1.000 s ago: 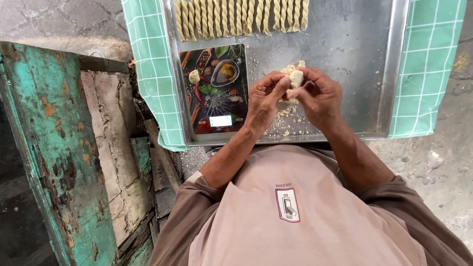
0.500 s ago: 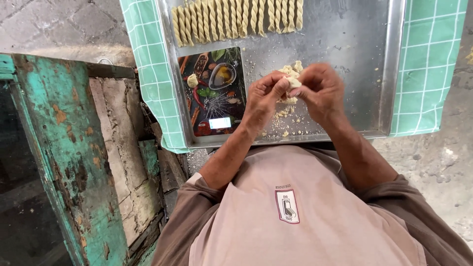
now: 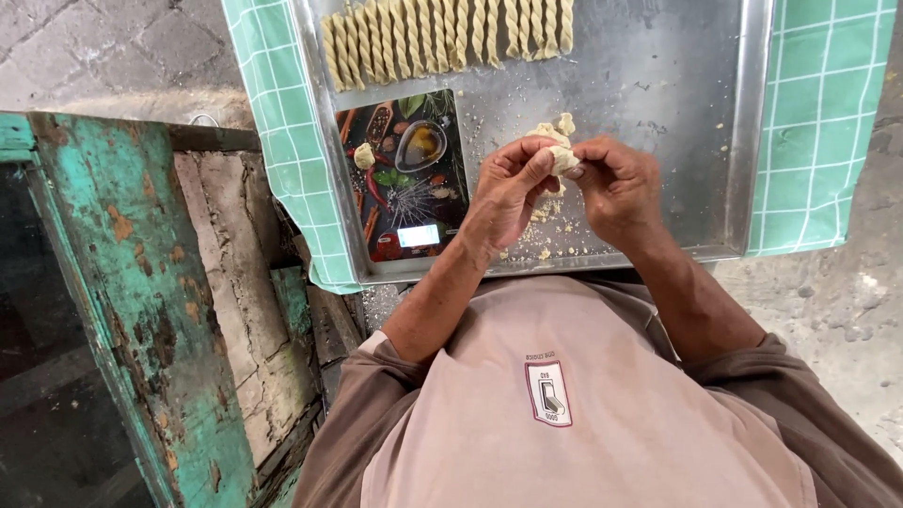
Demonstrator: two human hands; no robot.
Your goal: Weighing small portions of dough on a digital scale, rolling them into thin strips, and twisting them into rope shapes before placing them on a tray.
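My left hand [image 3: 508, 193] and my right hand [image 3: 616, 188] meet over a metal tray [image 3: 658, 85], both pinching one pale lump of dough [image 3: 562, 155] between the fingertips. More dough [image 3: 550, 129] sticks up just behind the hands. Crumbs of dough [image 3: 546, 246] lie on the tray under them. A row of several twisted dough sticks [image 3: 442, 38] lies along the tray's far side. Left of my hands a flat kitchen scale [image 3: 406, 174] with a picture of spices rests on the tray, and a small dough ball [image 3: 364, 155] sits on it.
The tray lies on a green checked cloth [image 3: 818, 122]. A worn turquoise wooden frame [image 3: 122, 282] and a cracked wall stand at my left. Grey concrete ground [image 3: 847, 310] shows at the right. My beige shirt [image 3: 564, 404] fills the lower part of the view.
The view has shifted slightly. My hands stay together over the tray, and the fingers have worked the dough lump between them.
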